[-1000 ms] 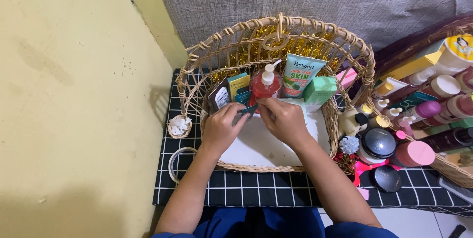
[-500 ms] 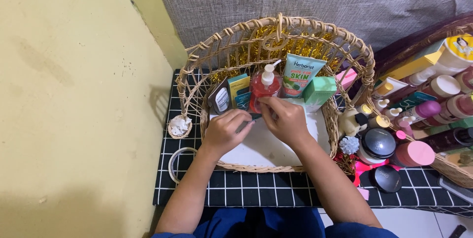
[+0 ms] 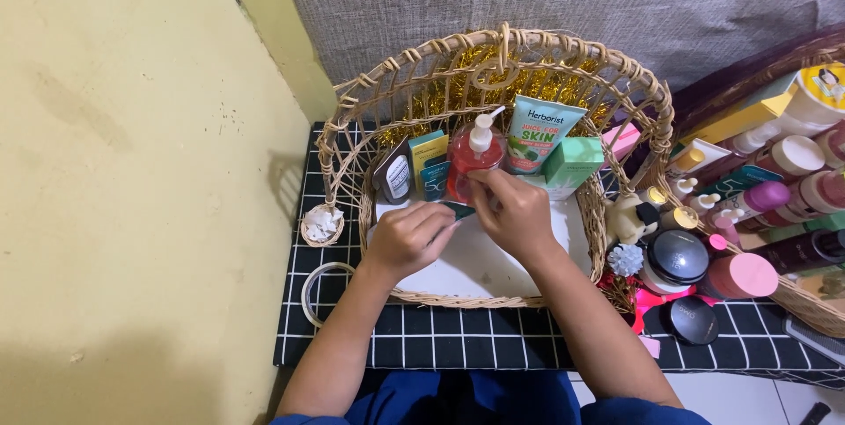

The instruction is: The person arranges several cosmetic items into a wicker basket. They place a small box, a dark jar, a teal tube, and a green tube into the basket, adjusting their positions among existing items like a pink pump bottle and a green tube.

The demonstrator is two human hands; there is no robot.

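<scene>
Woven wicker basket (image 3: pixel 607 240) on black grid cloth, left hand (image 3: pixel 405 240) and right hand (image 3: pixel 515 214) inside it, both pinching a small dark teal flat object (image 3: pixel 458 210) just before the red pump bottle (image 3: pixel 471 161), green tube (image 3: pixel 541 135) behind.

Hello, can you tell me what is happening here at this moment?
A person sits at a wicker basket standing on a black checked cloth. Both hands are inside it: the left hand and the right hand meet on a small dark item, too small to identify. Behind the hands stand a red pump bottle, a green-and-white tube and a mint green box. More jars and bottles crowd the right side.
</scene>
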